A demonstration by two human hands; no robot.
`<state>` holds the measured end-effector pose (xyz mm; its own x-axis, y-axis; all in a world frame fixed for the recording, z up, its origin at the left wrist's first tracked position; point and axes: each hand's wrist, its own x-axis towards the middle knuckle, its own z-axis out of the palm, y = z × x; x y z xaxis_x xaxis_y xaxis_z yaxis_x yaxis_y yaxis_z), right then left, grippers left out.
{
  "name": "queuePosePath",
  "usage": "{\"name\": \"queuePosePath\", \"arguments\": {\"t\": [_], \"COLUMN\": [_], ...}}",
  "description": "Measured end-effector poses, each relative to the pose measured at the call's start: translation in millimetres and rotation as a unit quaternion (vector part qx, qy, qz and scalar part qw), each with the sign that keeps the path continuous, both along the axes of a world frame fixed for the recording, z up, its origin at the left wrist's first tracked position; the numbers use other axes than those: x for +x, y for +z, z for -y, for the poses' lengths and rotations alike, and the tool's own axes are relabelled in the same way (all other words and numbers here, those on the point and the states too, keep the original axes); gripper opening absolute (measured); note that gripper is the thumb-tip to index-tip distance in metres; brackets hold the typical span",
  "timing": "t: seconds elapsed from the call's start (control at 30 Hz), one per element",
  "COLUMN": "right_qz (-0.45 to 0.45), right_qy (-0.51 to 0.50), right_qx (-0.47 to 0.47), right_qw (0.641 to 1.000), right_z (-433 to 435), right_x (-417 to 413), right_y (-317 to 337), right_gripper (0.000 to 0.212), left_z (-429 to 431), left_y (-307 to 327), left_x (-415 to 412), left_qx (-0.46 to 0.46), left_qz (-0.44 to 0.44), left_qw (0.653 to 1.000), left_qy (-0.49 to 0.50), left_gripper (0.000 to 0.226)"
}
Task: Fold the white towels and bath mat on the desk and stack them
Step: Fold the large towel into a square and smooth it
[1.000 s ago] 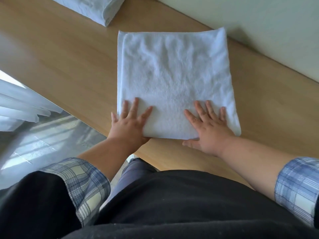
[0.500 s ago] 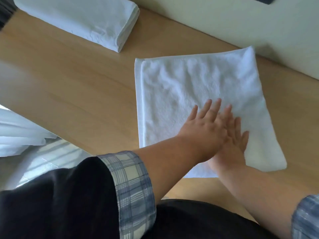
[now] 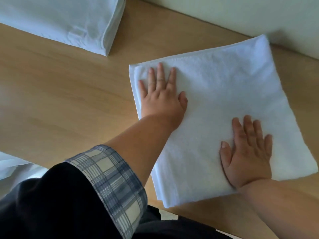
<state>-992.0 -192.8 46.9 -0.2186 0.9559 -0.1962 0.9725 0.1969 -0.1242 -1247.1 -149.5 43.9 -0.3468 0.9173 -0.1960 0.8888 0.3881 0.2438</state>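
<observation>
Head view: a folded white towel (image 3: 224, 94) lies flat on the desk (image 3: 60, 100), filling the right half of the frame, its far corner just beside the wall (image 3: 224, 11) at the upper right.

The left hand (image 3: 161, 99) lies palm down on the towel's upper-left corner, fingers straight and slightly spread, gripping nothing. The right hand (image 3: 248, 156) lies palm down on the towel's lower-right part, close to the near edge, fingers likewise straight and holding nothing.

Half a second ago the two hands overlapped near the towel's lower middle, the left on top of the right. Now they are well apart, the left gone to the upper left and the right toward the lower right. The towel looks to be in the same place on the desk, with the same fold.

A second folded pile (image 3: 69, 23) sits at the upper left of the frame, well apart from the towel. A plaid cuff (image 3: 112, 183) shows at the lower left.
</observation>
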Motion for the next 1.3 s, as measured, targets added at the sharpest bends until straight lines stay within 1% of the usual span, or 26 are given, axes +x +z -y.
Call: {"name": "queuePosePath", "arguments": {"t": [0.17,0.3,0.33,0.37,0.4,0.43,0.47,0.5,0.53,0.57,0.6,0.63,0.67,0.73,0.8,0.87,0.9,0.93,0.97,1.03,1.07,1.1,1.17,1.2,1.3], "right_qz": [-0.001,0.008,0.007,0.007,0.008,0.010,0.013,0.018,0.028,0.039,0.041,0.032,0.017,-0.004,-0.002,0.003,0.003,0.004,0.004,0.005,0.004,0.002,-0.004,-0.007,-0.014], "right_qy": [0.000,0.004,0.003,0.003,0.003,0.004,0.005,0.008,0.013,0.016,0.013,0.005,-0.003,-0.001,0.003,0.003,0.003,0.002,0.003,0.005,0.006,0.007,0.007,0.007,0.010], "right_qx": [0.009,0.003,0.001,-0.001,-0.004,-0.008,-0.010,-0.014,-0.020,-0.027,-0.031,-0.028,-0.022,-0.010,-0.007,-0.015,-0.020,-0.023,-0.024,-0.022,-0.019,-0.016,-0.013,-0.011,-0.009], "right_qw": [1.000,1.000,1.000,1.000,1.000,1.000,1.000,1.000,0.999,0.999,0.999,0.999,1.000,1.000,1.000,1.000,1.000,1.000,1.000,1.000,1.000,1.000,1.000,1.000,1.000], "right_z": [3.2,2.9,3.2,3.5,3.7,3.8,3.3,2.8,2.7,2.6,2.4,2.1,1.8,1.7,2.4,2.6,2.3,1.9,2.0,2.2,2.6,3.0,3.5,3.4,2.1], "right_x": [-0.6,-3.1,-3.6,-4.0,-4.5,-4.6,-4.9,-4.6,-4.3,-4.1,-4.1,-4.5,-4.8,-5.8,-5.0,-4.2,-4.1,-4.2,-4.3,-5.0,-5.3,-5.8,-5.7,-5.1,-5.2], "right_y": [0.6,3.3,4.4,5.3,6.1,6.9,7.1,6.7,5.7,4.5,3.4,3.1,3.6,4.7,3.7,2.6,3.0,3.3,3.8,5.1,5.5,5.5,5.1,4.5,3.5], "right_gripper": [0.071,0.071,0.071,0.071,0.071,0.071,0.072,0.073,0.075,0.076,0.074,0.071,0.070,0.071,0.071,0.070,0.069,0.069,0.069,0.070,0.070,0.071,0.071,0.071,0.071], "left_z": [1.1,-4.4,-7.2,-9.4,-10.3,-9.0,-4.2,4.3,15.3,25.6,30.2,27.6,20.1,-1.5,-27.5,-46.0,-49.3,-48.9,-43.3,-17.1,-1.3,10.6,18.9,18.9,17.0], "left_y": [0.0,6.3,9.6,14.1,19.9,26.8,32.6,36.3,37.9,37.3,32.9,25.9,18.9,7.7,4.6,9.0,12.6,16.7,20.3,23.1,21.8,18.7,8.8,5.9,4.3], "left_x": [-9.4,-38.3,-40.6,-36.3,-23.9,-3.5,22.3,52.3,80.3,100.1,108.0,103.0,89.5,51.5,8.0,-22.3,-26.3,-21.5,-9.2,27.9,43.2,51.4,50.8,47.7,45.4], "left_qx": [-0.008,-0.049,-0.049,-0.028,0.013,0.065,0.112,0.137,0.123,0.077,0.021,-0.024,-0.042,-0.025,-0.029,-0.052,-0.051,-0.037,-0.006,0.051,0.045,0.016,-0.035,-0.042,-0.023], "left_qz": [-0.002,0.005,-0.007,-0.028,-0.040,-0.032,-0.002,0.034,0.060,0.076,0.079,0.072,0.051,0.004,-0.036,-0.045,-0.045,-0.048,-0.048,-0.020,-0.011,-0.009,-0.021,-0.035,-0.057], "left_qw": [0.999,0.992,0.990,0.990,0.992,0.995,0.994,0.984,0.968,0.953,0.945,0.944,0.950,0.968,0.986,0.995,0.997,0.998,0.998,0.985,0.975,0.970,0.977,0.979,0.978], "left_qy": [0.031,0.114,0.131,0.135,0.117,0.070,-0.010,-0.113,-0.212,-0.282,-0.317,-0.320,-0.306,-0.248,-0.163,-0.074,-0.039,-0.025,-0.043,-0.162,-0.218,-0.241,-0.208,-0.195,-0.200], "left_gripper": [0.071,0.069,0.068,0.067,0.069,0.074,0.077,0.076,0.070,0.064,0.062,0.063,0.066,0.070,0.070,0.071,0.070,0.069,0.068,0.069,0.066,0.063,0.063,0.065,0.068]}}
